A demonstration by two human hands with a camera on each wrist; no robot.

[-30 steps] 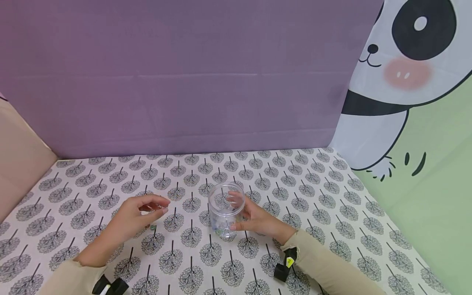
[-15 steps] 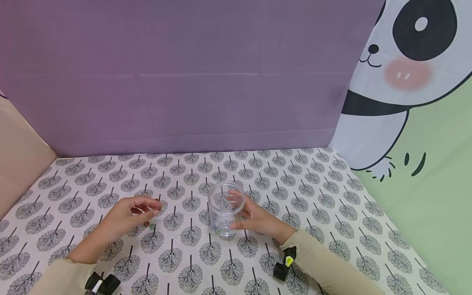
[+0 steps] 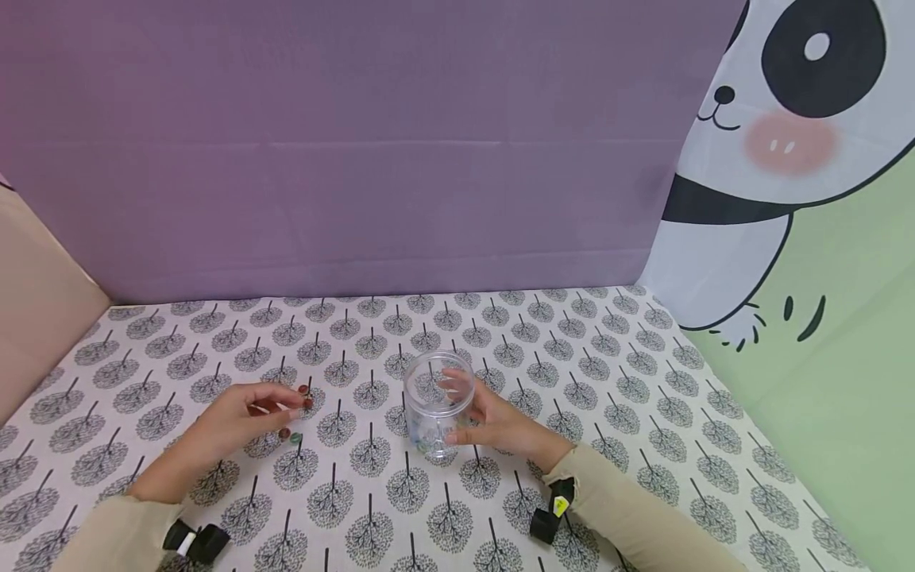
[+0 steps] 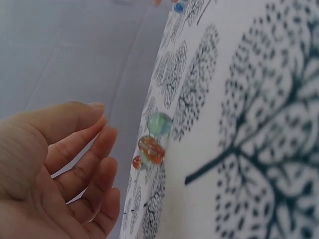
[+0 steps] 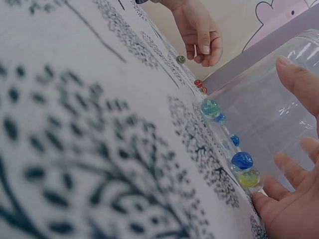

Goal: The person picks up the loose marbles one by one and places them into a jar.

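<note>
Left hand (image 3: 239, 419) noted at the left of the desk (image 3: 643, 373), fingers loosely curled and holding nothing, palm turned toward a small cluster of glass marbles. Cluster recorded just beyond the fingertips (image 4: 99, 107), toward the jar side: green marble (image 3: 296, 438) nearest the person, red-orange marble (image 3: 284, 434) touching or almost touching it, two smaller red marbles (image 3: 306, 396) a little farther back. No contact between fingers and marbles visible in the left wrist view; narrow gap only. Left hand clearly the nearer of the two to these marbles; right hand well apart from them, on the far side of the jar.

Clear plastic jar (image 3: 438, 403) found upright near the centre of the desk, mouth open upward, long axis vertical, to the right of the cluster. Several marbles (image 5: 242, 160) seen lying on its bottom, blue, green and yellow among them.

Right hand (image 3: 500, 425) recorded against the right side of the jar, fingers and thumb curved round the wall, steadying it. Black wrist-worn camera mount (image 3: 552, 516) noted on the right sleeve.
</note>
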